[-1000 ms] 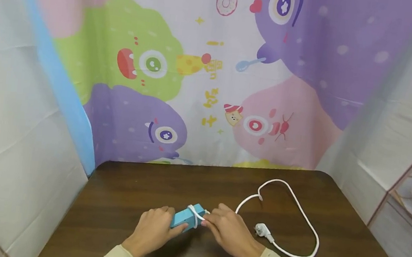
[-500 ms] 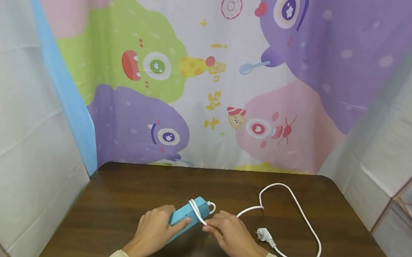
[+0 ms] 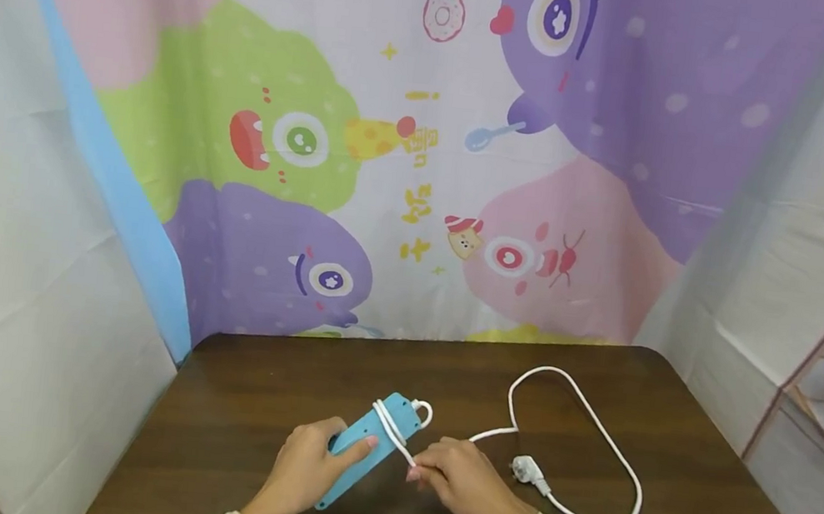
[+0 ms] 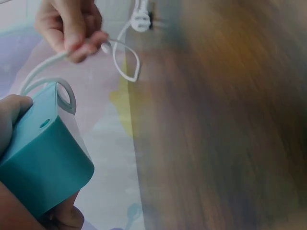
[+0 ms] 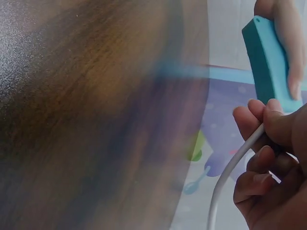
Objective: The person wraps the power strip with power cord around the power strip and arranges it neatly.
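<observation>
A light blue power strip (image 3: pixel 364 429) is held in my left hand (image 3: pixel 303 467), the thumb lying along its face. Its white cord (image 3: pixel 402 450) wraps round the strip near the end where a short loop leaves it. To the right, my right hand (image 3: pixel 467 482) pinches the cord between thumb and fingers; the right wrist view shows the cord (image 5: pixel 228 172) running down from that pinch. From the left wrist, the blunt end of the power strip (image 4: pixel 53 163) faces the camera. The rest of the cord lies in a wide loop, ending at a white plug (image 3: pixel 527 469).
The brown wooden table (image 3: pixel 255 383) lies beneath the hands. Behind it hangs a curtain (image 3: pixel 408 290) with cartoon monsters. Pale cloth walls (image 3: pixel 739 300) flank the table on both sides.
The power strip has tilted steeper, its lower end now showing below my left hand. My right hand has drawn the cord slightly down and away from the strip. The plug stays on the table.
</observation>
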Demonstrator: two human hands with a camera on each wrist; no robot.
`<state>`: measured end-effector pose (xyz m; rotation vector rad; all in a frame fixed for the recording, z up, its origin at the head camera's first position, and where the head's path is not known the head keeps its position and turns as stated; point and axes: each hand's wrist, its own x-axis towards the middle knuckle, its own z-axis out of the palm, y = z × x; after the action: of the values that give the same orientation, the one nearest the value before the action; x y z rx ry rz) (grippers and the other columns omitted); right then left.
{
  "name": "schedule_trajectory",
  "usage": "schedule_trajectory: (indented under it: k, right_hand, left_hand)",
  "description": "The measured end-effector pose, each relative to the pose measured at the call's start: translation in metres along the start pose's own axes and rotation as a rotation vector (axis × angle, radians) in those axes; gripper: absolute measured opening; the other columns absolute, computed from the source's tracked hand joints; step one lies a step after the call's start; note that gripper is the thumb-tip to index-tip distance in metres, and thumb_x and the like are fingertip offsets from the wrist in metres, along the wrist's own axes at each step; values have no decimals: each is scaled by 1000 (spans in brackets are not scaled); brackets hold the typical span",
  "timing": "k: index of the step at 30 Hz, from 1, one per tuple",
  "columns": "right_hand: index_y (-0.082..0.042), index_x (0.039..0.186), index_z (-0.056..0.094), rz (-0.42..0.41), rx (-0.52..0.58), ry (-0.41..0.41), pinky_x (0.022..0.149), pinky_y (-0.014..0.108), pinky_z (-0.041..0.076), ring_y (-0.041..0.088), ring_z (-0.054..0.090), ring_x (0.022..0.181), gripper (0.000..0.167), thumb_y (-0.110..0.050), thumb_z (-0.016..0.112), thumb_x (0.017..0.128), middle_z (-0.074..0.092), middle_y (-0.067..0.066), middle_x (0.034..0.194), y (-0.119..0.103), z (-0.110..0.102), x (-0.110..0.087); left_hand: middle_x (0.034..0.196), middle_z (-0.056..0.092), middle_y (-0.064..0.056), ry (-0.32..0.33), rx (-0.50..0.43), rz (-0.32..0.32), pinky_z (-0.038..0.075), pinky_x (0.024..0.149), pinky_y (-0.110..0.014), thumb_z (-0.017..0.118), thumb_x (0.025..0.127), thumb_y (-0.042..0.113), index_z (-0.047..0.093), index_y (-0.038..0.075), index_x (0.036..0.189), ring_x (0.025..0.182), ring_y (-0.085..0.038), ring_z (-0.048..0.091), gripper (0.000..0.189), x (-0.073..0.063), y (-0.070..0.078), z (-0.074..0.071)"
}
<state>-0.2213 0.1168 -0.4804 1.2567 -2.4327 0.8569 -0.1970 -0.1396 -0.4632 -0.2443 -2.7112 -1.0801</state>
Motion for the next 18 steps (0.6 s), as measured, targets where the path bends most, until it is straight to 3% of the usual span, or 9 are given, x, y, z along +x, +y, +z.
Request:
schedule_trajectory:
  k: [9, 18]
  right_hand:
    - [-26, 91, 80, 88, 101, -10, 61, 15, 44, -6, 53, 72, 10, -31, 72, 94, 66, -20, 82, 6, 0, -3]
    - [-27, 94, 81, -20, 69, 19, 59, 10, 38, -8, 48, 69, 7, -28, 74, 91, 65, -16, 82, 5, -6, -8]
  left_hand:
    - [70, 63, 7, -35, -198, -10, 48, 55, -26, 73, 93, 52, 70, 14, 81, 58, -7, 55, 40, -1, 8, -2]
    - [78, 69, 3, -160, -305, -35, 51, 60, -29, 69, 96, 50, 73, 9, 92, 66, -12, 61, 41, -4, 6, -2]
